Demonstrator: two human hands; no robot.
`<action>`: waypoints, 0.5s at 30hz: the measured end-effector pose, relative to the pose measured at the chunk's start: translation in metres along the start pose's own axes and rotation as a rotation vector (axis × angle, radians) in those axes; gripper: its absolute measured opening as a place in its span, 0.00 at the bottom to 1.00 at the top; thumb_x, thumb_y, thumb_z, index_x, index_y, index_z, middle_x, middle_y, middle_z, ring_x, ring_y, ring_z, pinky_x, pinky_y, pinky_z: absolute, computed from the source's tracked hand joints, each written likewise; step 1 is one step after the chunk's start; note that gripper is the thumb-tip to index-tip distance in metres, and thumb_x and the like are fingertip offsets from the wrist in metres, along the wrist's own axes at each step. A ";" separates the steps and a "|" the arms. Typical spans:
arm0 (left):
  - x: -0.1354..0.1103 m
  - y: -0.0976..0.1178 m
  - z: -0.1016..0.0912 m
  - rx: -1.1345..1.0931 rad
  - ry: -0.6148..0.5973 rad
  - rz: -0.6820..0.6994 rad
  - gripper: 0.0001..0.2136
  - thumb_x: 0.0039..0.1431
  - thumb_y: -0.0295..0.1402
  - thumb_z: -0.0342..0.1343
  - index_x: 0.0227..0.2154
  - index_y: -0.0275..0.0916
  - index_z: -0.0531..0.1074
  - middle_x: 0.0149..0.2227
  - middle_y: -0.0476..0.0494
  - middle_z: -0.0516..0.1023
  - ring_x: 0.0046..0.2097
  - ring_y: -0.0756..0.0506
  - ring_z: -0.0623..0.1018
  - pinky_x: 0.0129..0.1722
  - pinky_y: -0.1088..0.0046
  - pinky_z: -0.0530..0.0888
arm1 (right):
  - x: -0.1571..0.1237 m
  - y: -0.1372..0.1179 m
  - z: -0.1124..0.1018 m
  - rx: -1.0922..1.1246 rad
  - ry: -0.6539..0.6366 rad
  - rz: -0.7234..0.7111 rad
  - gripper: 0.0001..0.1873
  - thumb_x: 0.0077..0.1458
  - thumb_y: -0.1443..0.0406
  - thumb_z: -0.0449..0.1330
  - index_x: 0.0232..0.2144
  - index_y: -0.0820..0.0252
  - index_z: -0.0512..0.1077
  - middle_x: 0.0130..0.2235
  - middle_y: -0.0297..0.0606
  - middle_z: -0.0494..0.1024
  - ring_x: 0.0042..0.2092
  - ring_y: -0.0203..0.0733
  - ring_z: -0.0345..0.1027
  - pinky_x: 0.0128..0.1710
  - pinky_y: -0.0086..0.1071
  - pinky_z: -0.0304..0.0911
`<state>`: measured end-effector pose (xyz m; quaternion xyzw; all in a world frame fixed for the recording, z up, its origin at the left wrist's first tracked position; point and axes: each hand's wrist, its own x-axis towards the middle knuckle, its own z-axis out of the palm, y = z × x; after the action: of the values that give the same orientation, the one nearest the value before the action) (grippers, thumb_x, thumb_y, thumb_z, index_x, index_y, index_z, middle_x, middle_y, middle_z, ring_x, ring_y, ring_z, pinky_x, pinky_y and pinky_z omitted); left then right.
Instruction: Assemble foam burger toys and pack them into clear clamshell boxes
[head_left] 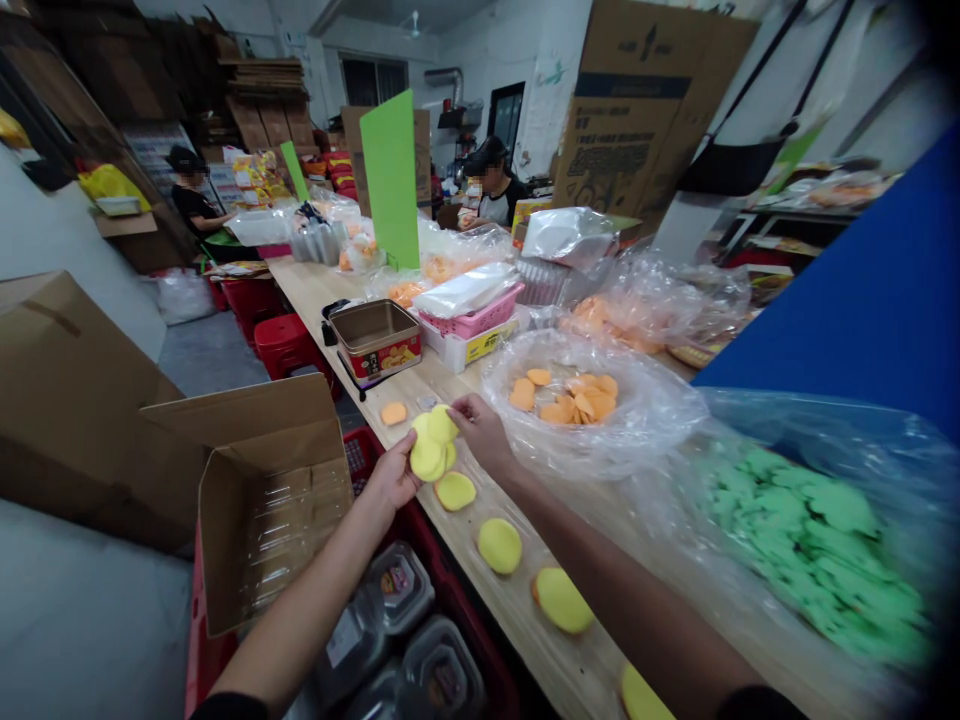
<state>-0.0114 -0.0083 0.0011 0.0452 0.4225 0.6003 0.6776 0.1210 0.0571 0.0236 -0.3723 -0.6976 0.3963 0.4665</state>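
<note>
- The left hand (394,475) is cupping a small stack of yellow discs (431,445), with the fingers curled shut around it, seemingly to keep the pile together.
- The right hand (484,430) is pinching the stack's top edge between thumb and fingertips.
- The stack is hovering just short of the tin (375,340), on the person's side.
- A row of single discs (500,545) is trailing away from the tin, spaced apart and probably laid so none overlap.

Long wooden table (525,640): along its left edge, row of flat round yellow discs (499,545). Behind the row, stack of yellow discs (429,450) between left hand (394,478) and right hand (486,432). Right of hands: clear plastic bag of orange discs (645,410); nearer, clear plastic bag of green pieces (810,540). Behind stack: open rectangular metal tin (375,340). Left of table, lower: open brown cardboard box (262,500).
</note>
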 end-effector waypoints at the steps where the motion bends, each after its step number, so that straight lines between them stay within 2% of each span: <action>1: -0.001 0.000 0.003 0.004 0.000 0.001 0.18 0.55 0.34 0.49 0.47 0.29 0.64 0.37 0.34 0.76 0.36 0.43 0.77 0.37 0.67 0.74 | -0.001 -0.002 -0.006 0.055 0.031 0.037 0.08 0.48 0.60 0.54 0.26 0.59 0.64 0.26 0.32 0.67 0.29 0.35 0.61 0.30 0.30 0.58; 4: -0.007 -0.002 0.017 0.048 -0.008 -0.003 0.17 0.55 0.33 0.49 0.46 0.29 0.64 0.35 0.34 0.77 0.35 0.43 0.77 0.36 0.67 0.75 | -0.011 -0.011 -0.037 0.220 0.109 0.158 0.11 0.45 0.57 0.57 0.26 0.59 0.64 0.25 0.30 0.67 0.27 0.34 0.60 0.25 0.28 0.59; 7: -0.016 -0.009 0.046 0.142 -0.063 -0.030 0.16 0.56 0.32 0.48 0.46 0.30 0.65 0.34 0.36 0.77 0.34 0.43 0.78 0.35 0.67 0.75 | -0.034 -0.027 -0.086 0.324 0.194 0.220 0.12 0.42 0.57 0.59 0.25 0.59 0.64 0.23 0.29 0.67 0.25 0.32 0.60 0.22 0.26 0.58; 11: -0.027 -0.036 0.110 0.300 -0.216 -0.100 0.13 0.58 0.29 0.44 0.44 0.31 0.67 0.30 0.40 0.78 0.31 0.46 0.78 0.33 0.70 0.76 | -0.089 -0.050 -0.162 0.329 0.345 0.293 0.12 0.39 0.58 0.61 0.23 0.59 0.65 0.21 0.27 0.66 0.23 0.30 0.59 0.20 0.25 0.57; 13: -0.035 -0.062 0.149 0.390 -0.321 -0.164 0.13 0.59 0.29 0.43 0.43 0.32 0.67 0.29 0.42 0.77 0.31 0.47 0.77 0.32 0.71 0.76 | -0.129 -0.061 -0.199 0.309 0.443 0.345 0.12 0.38 0.58 0.62 0.22 0.59 0.65 0.21 0.27 0.66 0.23 0.30 0.58 0.20 0.24 0.55; 15: -0.048 -0.099 0.189 0.459 -0.442 -0.238 0.12 0.58 0.29 0.44 0.42 0.32 0.68 0.30 0.41 0.77 0.31 0.47 0.77 0.32 0.70 0.76 | -0.175 -0.070 -0.231 0.277 0.558 0.382 0.12 0.37 0.59 0.63 0.22 0.59 0.65 0.21 0.27 0.66 0.23 0.30 0.58 0.19 0.24 0.55</action>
<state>0.1881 0.0082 0.0905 0.2761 0.3918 0.3820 0.7901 0.3792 -0.0793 0.0819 -0.5231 -0.4012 0.4502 0.6022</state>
